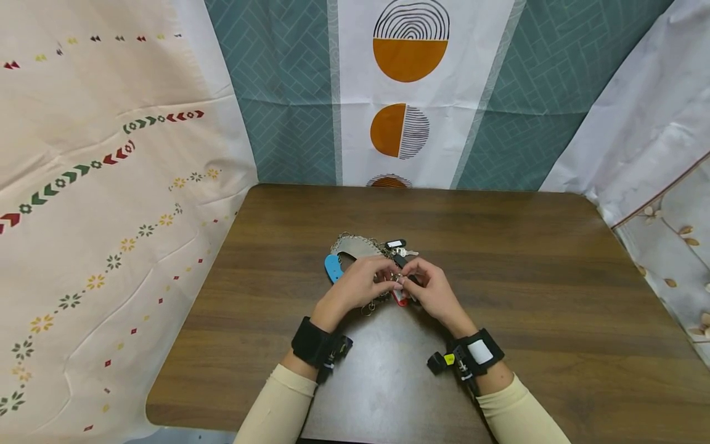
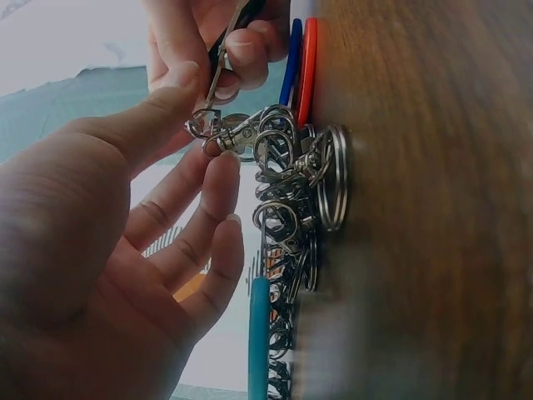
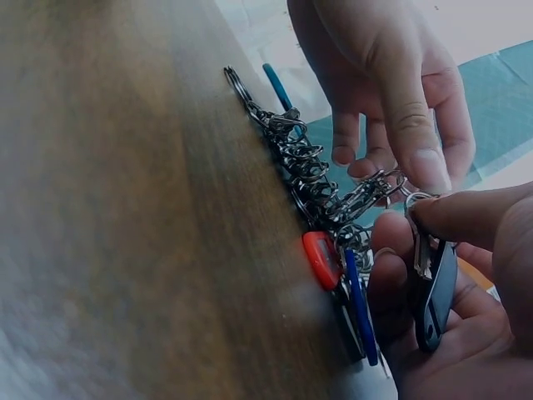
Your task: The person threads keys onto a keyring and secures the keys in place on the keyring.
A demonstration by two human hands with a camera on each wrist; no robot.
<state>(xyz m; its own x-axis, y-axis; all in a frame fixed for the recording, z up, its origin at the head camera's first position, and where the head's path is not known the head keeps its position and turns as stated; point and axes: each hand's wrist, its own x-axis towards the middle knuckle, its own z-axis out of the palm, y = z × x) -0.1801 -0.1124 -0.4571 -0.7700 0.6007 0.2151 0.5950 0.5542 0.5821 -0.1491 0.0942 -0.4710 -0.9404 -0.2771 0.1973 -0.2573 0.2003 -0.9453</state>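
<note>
Both hands meet over a bunch of linked metal clasps and rings (image 3: 304,167) lying on the table. My left hand (image 1: 360,282) pinches the ring end of a metal swivel clasp (image 2: 241,132) between thumb and fingertips. From the other side, my right hand (image 1: 434,288) holds a small key (image 3: 422,257) and a black key tag (image 3: 435,308) between thumb and fingers. The key's ring is right at the clasp, where the fingertips of both hands come together. Beneath the hands, a red tag (image 3: 320,260) and a dark blue tag (image 3: 360,308) stand among the clasps.
A light-blue tag (image 1: 333,267) lies at the left of the bunch. Beyond the hands are a black tag with a white label (image 1: 395,243) and a silver key (image 1: 408,252). The brown wooden table (image 1: 532,271) backs onto a patterned curtain (image 1: 288,92).
</note>
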